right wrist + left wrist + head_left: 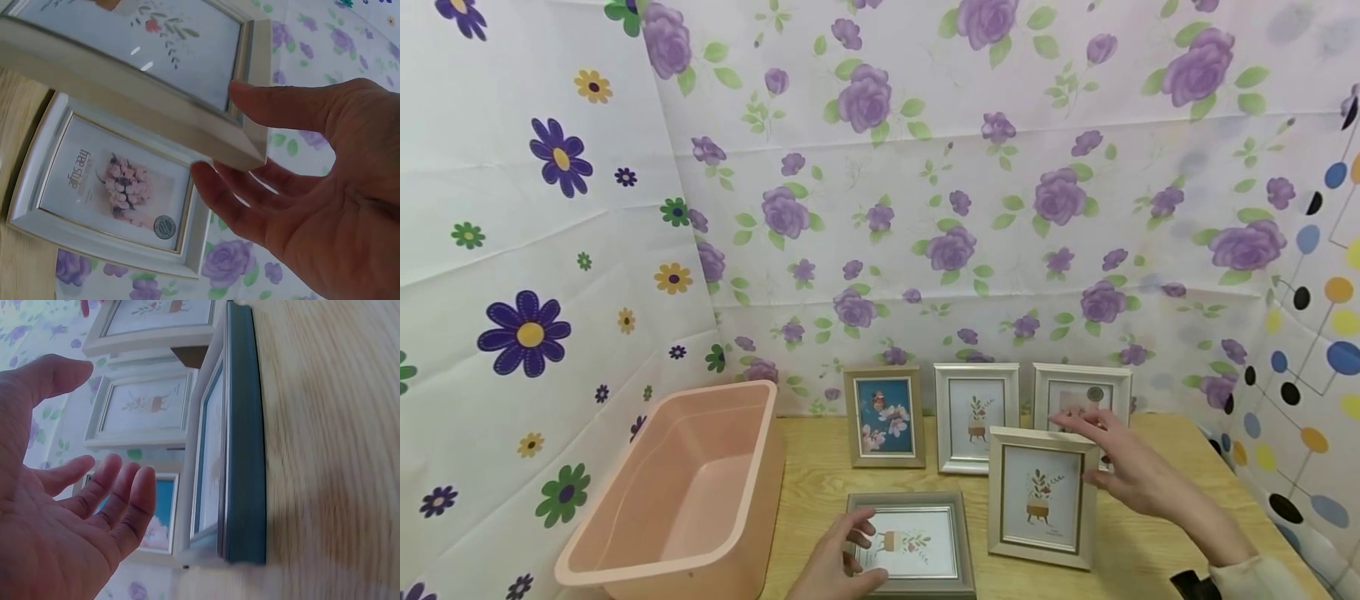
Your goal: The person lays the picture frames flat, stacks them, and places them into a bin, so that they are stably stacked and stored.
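My right hand [1131, 467] is at the upper right corner of a cream picture frame [1041, 560] that stands upright, showing a potted plant print. In the right wrist view, the thumb [281, 106] overlaps the frame's front edge and the loosely spread fingers [231, 203] reach past the corner. Firm contact is not clear. My left hand [838, 558] hovers with relaxed, spread fingers at the left side of a grey-green picture frame [967, 542] lying face up. Seen from the left wrist, its palm [56, 531] holds nothing.
Behind stand a gold-brown frame [920, 433] with a blossom picture, a white frame [942, 417] with a plant print, and another white frame [1127, 383], partly covered by my right hand. A pink plastic basin [760, 467] sits left on the wooden table [812, 475]. Floral cloth [880, 250] hangs behind.
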The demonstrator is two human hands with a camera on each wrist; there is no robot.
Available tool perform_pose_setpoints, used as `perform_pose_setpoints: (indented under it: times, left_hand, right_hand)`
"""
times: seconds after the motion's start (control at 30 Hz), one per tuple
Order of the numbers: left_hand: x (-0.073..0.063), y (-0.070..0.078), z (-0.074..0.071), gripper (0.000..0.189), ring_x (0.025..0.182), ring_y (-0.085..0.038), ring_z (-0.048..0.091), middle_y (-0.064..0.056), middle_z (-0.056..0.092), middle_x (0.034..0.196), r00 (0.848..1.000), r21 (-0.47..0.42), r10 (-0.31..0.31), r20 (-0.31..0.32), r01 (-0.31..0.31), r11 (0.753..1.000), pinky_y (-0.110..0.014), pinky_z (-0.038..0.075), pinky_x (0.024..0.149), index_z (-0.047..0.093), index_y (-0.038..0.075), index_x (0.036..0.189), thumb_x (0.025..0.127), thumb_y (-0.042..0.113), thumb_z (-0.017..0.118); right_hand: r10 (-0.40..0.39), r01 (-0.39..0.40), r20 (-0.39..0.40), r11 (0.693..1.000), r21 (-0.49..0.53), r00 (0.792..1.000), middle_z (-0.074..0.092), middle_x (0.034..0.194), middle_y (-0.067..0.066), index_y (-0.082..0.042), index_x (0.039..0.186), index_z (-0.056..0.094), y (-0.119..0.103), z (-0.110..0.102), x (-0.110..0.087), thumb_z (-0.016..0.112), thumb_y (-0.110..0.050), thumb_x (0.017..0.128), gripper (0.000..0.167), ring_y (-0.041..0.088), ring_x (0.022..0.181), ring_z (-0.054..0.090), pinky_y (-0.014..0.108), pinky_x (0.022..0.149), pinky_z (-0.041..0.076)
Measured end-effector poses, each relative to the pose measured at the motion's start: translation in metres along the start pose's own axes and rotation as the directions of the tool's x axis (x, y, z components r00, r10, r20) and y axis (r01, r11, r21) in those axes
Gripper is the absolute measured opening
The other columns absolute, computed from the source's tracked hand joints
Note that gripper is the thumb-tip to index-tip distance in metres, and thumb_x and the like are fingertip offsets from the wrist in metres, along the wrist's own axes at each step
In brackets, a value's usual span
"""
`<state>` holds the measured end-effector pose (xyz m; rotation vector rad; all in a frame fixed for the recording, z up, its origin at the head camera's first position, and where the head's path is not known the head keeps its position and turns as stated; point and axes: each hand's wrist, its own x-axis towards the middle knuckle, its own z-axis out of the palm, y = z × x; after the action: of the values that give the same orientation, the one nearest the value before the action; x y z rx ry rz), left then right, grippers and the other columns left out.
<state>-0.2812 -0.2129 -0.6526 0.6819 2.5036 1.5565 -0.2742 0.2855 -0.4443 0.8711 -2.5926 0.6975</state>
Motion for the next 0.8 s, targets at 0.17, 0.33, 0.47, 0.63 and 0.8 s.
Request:
perform_pose_setpoints:
  times: [0.17, 0.33, 0.47, 0.63, 0.8]
  left_hand:
    - [0.007, 0.004, 0.018, 0.075, 0.109, -0.003, 0.063, 0.002, 0.063, 0.13, 1.0, -0.1, -0.018, 0.003, 0.019, 0.995, -0.023, 0.059, 0.077, 0.051, 0.021, 0.159, 0.094, 0.034, 0.087]
    - [0.012, 0.043, 0.036, 0.077, 0.111, -0.002, 0.062, 0.001, 0.063, 0.133, 1.0, -0.129, 0.028, 0.013, -0.026, 0.991, -0.023, 0.06, 0.077, 0.049, 0.015, 0.16, 0.095, 0.032, 0.086]
    - [0.011, 0.089, 0.046, 0.077, 0.11, -0.007, 0.064, -0.014, 0.063, 0.134, 0.999, -0.167, 0.046, 0.027, -0.041, 0.985, -0.023, 0.059, 0.076, 0.048, -0.001, 0.157, 0.093, 0.022, 0.084]
    - [0.012, 0.103, 0.055, 0.075, 0.111, -0.004, 0.065, -0.013, 0.064, 0.134, 0.995, -0.179, 0.077, 0.066, -0.064, 0.982, -0.022, 0.06, 0.079, 0.048, 0.0, 0.157, 0.095, 0.022, 0.084]
    - [0.014, 0.106, 0.057, 0.073, 0.11, -0.005, 0.065, -0.013, 0.064, 0.133, 0.993, -0.215, 0.08, 0.09, -0.059, 0.975, -0.022, 0.06, 0.078, 0.048, -0.001, 0.157, 0.096, 0.021, 0.083]
  right_hand:
    - [0.018, -0.032, 0.099, 0.99, 0.137, 0.995, 0.047, 0.157, 0.032, -0.02, 0.158, 0.056, 0.009, -0.003, 0.002, 0.077, 0.016, 0.085, 0.084, 0.066, 0.142, 0.042, 0.027, 0.066, 0.049]
    - [0.015, -0.046, 0.142, 0.975, 0.219, 0.99, 0.031, 0.168, 0.038, -0.024, 0.158, 0.056, 0.017, -0.004, 0.001, 0.071, 0.02, 0.086, 0.086, 0.072, 0.148, 0.026, 0.025, 0.061, 0.045]
    - [-0.019, -0.008, 0.124, 0.977, 0.214, 0.992, 0.031, 0.17, 0.038, -0.024, 0.157, 0.056, 0.023, -0.002, -0.001, 0.066, 0.024, 0.081, 0.09, 0.027, 0.171, 0.009, 0.028, 0.066, 0.049]
    - [-0.066, 0.056, 0.074, 0.991, 0.124, 0.995, 0.044, 0.165, 0.033, -0.026, 0.15, 0.061, 0.028, 0.001, -0.002, 0.073, 0.016, 0.085, 0.078, -0.028, 0.148, -0.006, 0.054, 0.089, 0.06]
    - [-0.077, 0.06, 0.081, 0.979, 0.196, 0.994, 0.053, 0.158, 0.028, -0.025, 0.148, 0.063, 0.032, 0.002, 0.0, 0.072, 0.009, 0.093, 0.065, -0.026, 0.15, 0.011, 0.039, 0.084, 0.061]
